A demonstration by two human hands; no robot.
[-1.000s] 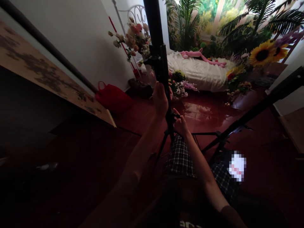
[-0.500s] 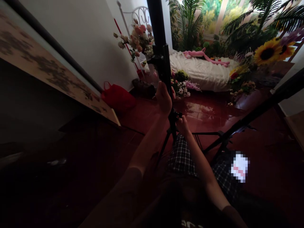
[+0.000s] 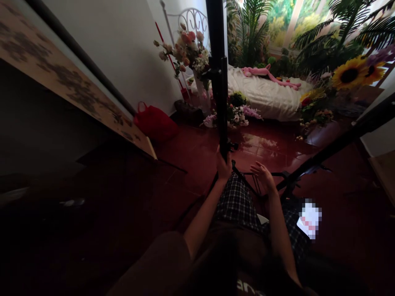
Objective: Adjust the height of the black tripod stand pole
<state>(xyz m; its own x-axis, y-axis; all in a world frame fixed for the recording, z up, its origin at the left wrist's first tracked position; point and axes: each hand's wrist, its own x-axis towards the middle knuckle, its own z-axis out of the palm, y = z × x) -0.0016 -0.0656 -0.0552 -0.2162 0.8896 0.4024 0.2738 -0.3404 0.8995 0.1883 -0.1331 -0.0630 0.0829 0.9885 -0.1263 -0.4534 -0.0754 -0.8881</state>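
Note:
A black tripod-like stand point(image 3: 219, 94) rises upright in front of me, its splayed legs spreading near my knees. My left hand point(image 3: 224, 164) is wrapped round its lower tube, just under a clamp knob point(image 3: 233, 146). To the right of the tube, my right hand point(image 3: 263, 174) is raised with its fingers apart, holding nothing. A second black stand point(image 3: 336, 144) slants across the right side, close to that hand. On my plaid-covered right leg lies a bright, pixelated screen-like rectangle point(image 3: 309, 220).
A red bag point(image 3: 156, 123) rests on the dark red tiled floor point(image 3: 191, 152) beside a leaning painted panel point(image 3: 77, 86). Farther back are a white-draped low bed point(image 3: 265, 96) with a pink plush toy point(image 3: 262, 72), artificial flowers point(image 3: 188, 45) and sunflowers point(image 3: 350, 74).
My left hand has moved down the stand's tube to just below the knob. My right hand has let go of the knob area and shifted right, its fingers now spread.

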